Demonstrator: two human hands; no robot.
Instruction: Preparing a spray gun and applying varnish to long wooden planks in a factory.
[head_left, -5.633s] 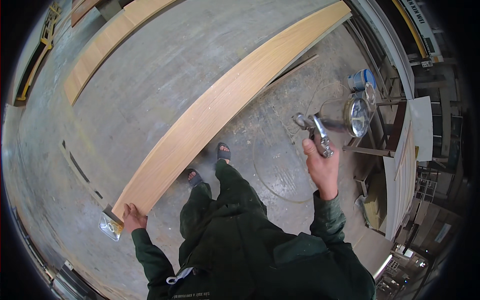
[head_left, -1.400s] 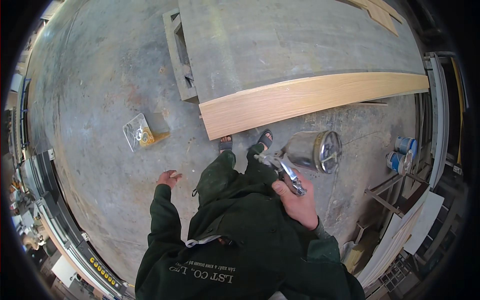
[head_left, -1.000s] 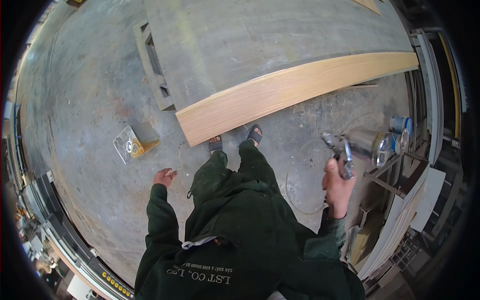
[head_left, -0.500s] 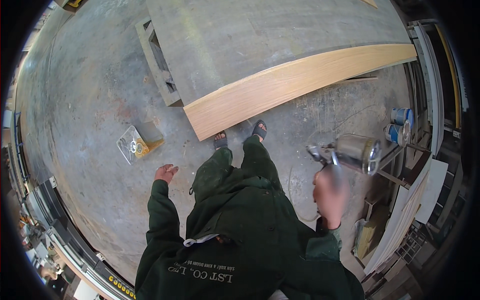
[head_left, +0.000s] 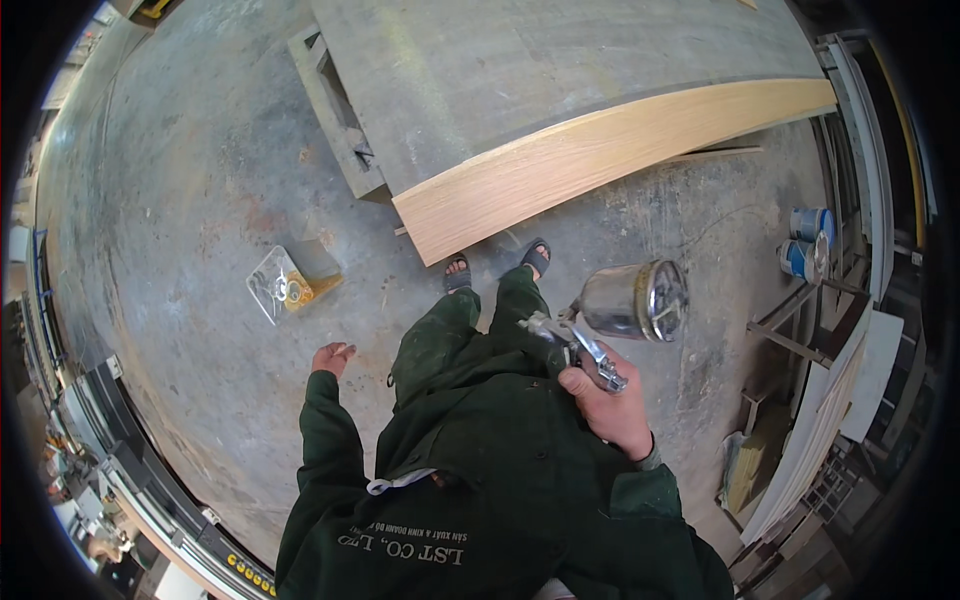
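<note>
- Right hand (head_left: 612, 408) is wrapped around the grip of a spray gun (head_left: 600, 330), held close in front of the chest; the nozzle points left and the shiny metal cup (head_left: 635, 300) sits on top, so it likely feeds by gravity.
- Left hand (head_left: 332, 357) is empty, fingers loosely curled, hanging by the left hip and touching nothing.
- Long pale wooden panel (head_left: 600, 160) lies along the near edge of the grey work table (head_left: 520, 70), its end overhanging the near corner just ahead of the sandalled feet (head_left: 495, 268), so the face is probably within spraying reach.
- Clear plastic container (head_left: 285, 285) sits on the concrete floor (head_left: 180, 220) to the left, well apart from both hands.
- Blue cans (head_left: 805, 240) stand on a rack at right.
</note>
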